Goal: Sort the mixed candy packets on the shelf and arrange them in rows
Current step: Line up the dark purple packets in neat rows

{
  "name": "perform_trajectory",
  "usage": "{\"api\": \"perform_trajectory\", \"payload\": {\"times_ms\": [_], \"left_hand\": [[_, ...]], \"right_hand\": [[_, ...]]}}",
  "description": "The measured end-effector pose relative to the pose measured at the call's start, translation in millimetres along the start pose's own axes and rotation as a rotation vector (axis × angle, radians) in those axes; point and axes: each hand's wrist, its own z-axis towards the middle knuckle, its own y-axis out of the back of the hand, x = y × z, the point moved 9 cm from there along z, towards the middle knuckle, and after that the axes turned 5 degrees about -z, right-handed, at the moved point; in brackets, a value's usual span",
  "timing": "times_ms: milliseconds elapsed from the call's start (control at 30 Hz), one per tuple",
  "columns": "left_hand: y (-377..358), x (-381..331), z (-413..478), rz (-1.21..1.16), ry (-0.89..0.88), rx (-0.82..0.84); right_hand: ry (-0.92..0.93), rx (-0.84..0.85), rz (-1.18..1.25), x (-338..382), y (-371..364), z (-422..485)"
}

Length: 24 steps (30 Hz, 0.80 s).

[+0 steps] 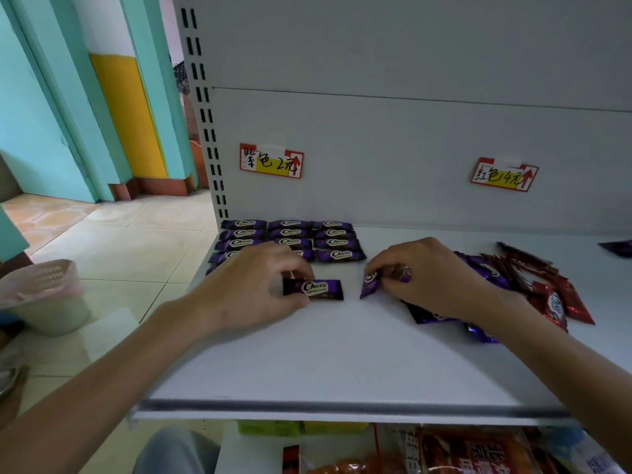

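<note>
Purple Choco packets [333,241] lie in neat rows at the back left of the white shelf [342,354], under a purple price tag [272,161]. My left hand [253,285] pinches one purple packet [319,289] flat on the shelf just in front of the rows. My right hand [424,271] grips another purple packet [370,283], tilted, a little to the right of the first. Behind and under my right hand lies a mixed heap of purple packets [485,268] and red packets [550,289].
A red price tag [504,175] hangs on the back panel at right. One stray purple packet [619,248] lies at the far right edge. A pink-lined bin [44,295] stands on the tiled floor at left. Snack bags [461,453] fill the shelf below.
</note>
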Motion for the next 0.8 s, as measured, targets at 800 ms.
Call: {"api": "perform_trajectory", "payload": {"times_ms": [800], "left_hand": [[8.2, 37.6, 8.8, 0.059, 0.102, -0.016]], "right_hand": [[0.017, -0.019, 0.079, 15.9, -16.1, 30.9]]}}
